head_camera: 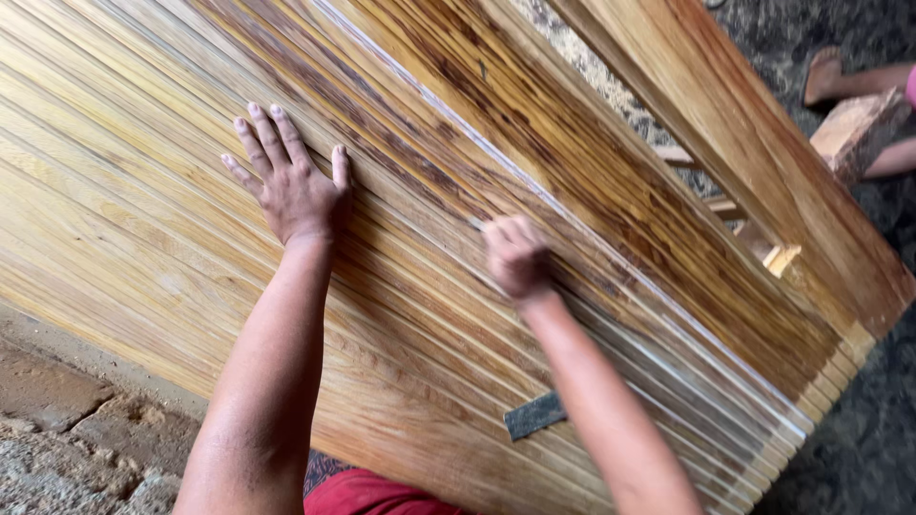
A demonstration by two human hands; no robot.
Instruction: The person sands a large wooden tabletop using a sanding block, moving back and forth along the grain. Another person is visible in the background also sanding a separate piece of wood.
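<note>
A large wooden panel (143, 219) with many long parallel grooves fills most of the view, slanting from upper left to lower right. My left hand (291, 181) lies flat on it, fingers spread, pressing on the ribs. My right hand (515, 256) is blurred and clenched over a groove near the middle of the panel; what it holds, if anything, is hidden in the fist. A pale line (534, 191) runs along one groove just beyond that hand. A small dark grey rectangular piece (534, 416) lies on the panel beside my right forearm.
A thick wooden frame beam (763, 162) runs along the panel's far right side. Another person's foot (822, 74) and a wood block (859, 129) are at the upper right on dark ground. Bare earth and stone (67, 429) lie at the lower left.
</note>
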